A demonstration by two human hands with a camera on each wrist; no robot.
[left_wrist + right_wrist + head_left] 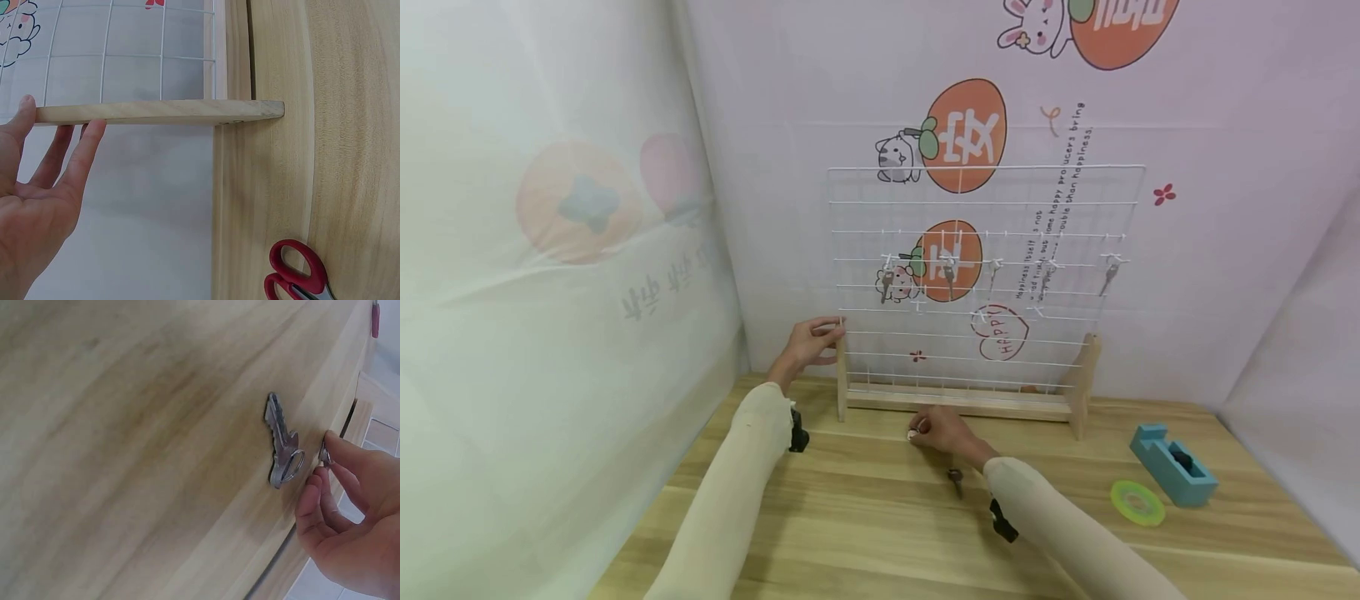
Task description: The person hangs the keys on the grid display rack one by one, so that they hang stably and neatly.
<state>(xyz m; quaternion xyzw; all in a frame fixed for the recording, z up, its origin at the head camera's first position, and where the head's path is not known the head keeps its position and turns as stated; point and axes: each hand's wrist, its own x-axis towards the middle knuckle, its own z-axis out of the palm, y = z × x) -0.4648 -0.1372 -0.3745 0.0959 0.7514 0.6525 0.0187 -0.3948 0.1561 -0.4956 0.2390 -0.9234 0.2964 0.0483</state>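
A white wire grid rack [985, 200] stands on a wooden base at the back of the table, with several keys [886, 285] hanging from its hooks. My left hand [808, 340] holds the rack's left wooden post [162, 112], thumb on one side and fingers on the other. My right hand [942, 429] rests low on the table in front of the rack. Its thumb and forefinger [340, 447] pinch a small silver metal piece [324, 455]. A silver key [281, 447] with a ring lies flat just beside those fingertips.
A key with a dark red head [955, 477] lies by my right wrist. Red-handled scissors [294, 275] lie on the table near the left post. At the right stand a blue tape dispenser [1172, 462] and a green tape roll [1137, 502]. Printed sheets wall in the table.
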